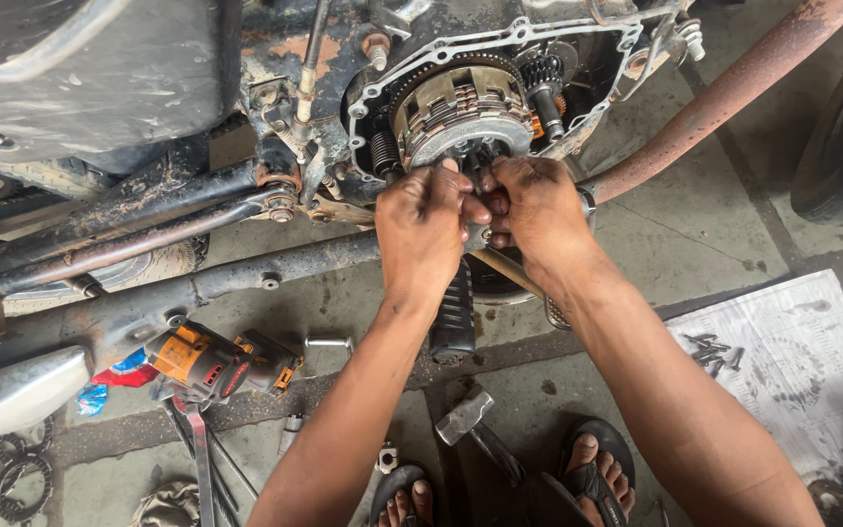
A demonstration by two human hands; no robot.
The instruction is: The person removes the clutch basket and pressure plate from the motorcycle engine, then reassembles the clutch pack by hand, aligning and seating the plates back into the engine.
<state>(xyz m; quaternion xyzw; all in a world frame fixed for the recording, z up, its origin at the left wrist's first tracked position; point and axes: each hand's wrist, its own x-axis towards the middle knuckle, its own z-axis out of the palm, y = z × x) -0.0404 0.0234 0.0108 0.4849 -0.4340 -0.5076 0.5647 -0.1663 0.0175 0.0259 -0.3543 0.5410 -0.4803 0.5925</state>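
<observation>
Both hands are right at the open engine, upper centre of the frame: the left hand (423,226) and right hand (531,207) press together just below the clutch (461,109), fingers curled tight around something small between them, and what it is stays hidden by the knuckles. The clutch sits inside the casing rim (500,37), with a small gear (542,80) crowding its right side, so there is little room up there. Directly beneath the hands a black footpeg (454,312) hangs down, close under the left wrist. A rusty pipe (734,93) slants away to the upper right, hemming in the right forearm's outer side. Lower left, an orange drill (209,361) lies on the floor (714,229) beside wrenches (199,459), well apart from the hands. A hammer (470,420) rests at bottom centre between the sandalled feet (592,468). Loose bolts (712,349) sit on a sheet (812,381) at lower right, with bare floor above it.
</observation>
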